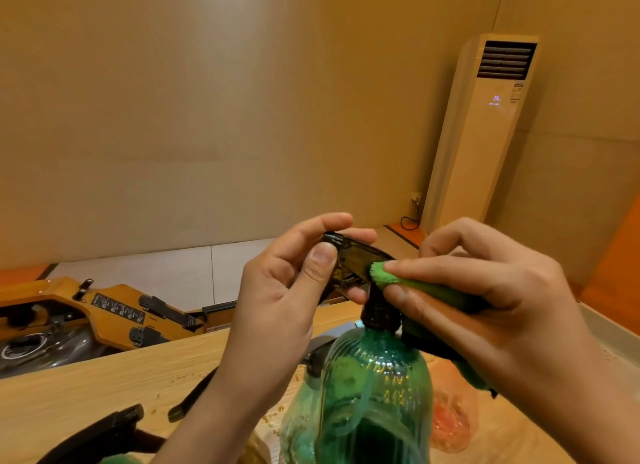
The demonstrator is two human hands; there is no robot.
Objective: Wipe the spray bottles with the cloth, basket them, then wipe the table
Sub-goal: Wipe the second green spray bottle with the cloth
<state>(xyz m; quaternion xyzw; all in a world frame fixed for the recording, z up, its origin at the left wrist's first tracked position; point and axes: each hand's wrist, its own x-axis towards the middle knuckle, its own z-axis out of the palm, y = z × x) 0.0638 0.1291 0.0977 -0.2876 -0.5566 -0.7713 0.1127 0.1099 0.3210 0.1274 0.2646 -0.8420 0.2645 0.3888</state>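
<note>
Two hands are up front, both busy on one green spray bottle [377,387]. The left hand [277,290] pinches the dark trigger head [353,263] at the top, thumb on the near side, fingers curled over the far side. The right hand [485,308] grips the green cloth [391,278], folded over its fingers. The cloth's tip presses against the trigger head where it meets the neck, just beside the left hand's fingertips. More cloth trails down under the right palm, dark in shadow.

The bottle hangs upright below both hands, ribbed and see-through. Its base runs off the bottom edge, so I cannot tell whether it touches the table.

Just under the left wrist stands a second spray bottle [301,411], paler green, partly hidden behind the first. Below the right hand, an orange-pink translucent thing [450,418] lies on the wooden table [86,387]; bag or bottle, hard to say. Small crumbs [270,418] dot the top beneath the left forearm, and dark handles [104,429] sit further left of it.

Beyond the left hand, past the table's far edge, an orange-and-black machine [86,311] lies on the floor. Beyond the right hand, a tall white air conditioner [485,124] stands in the corner.
</note>
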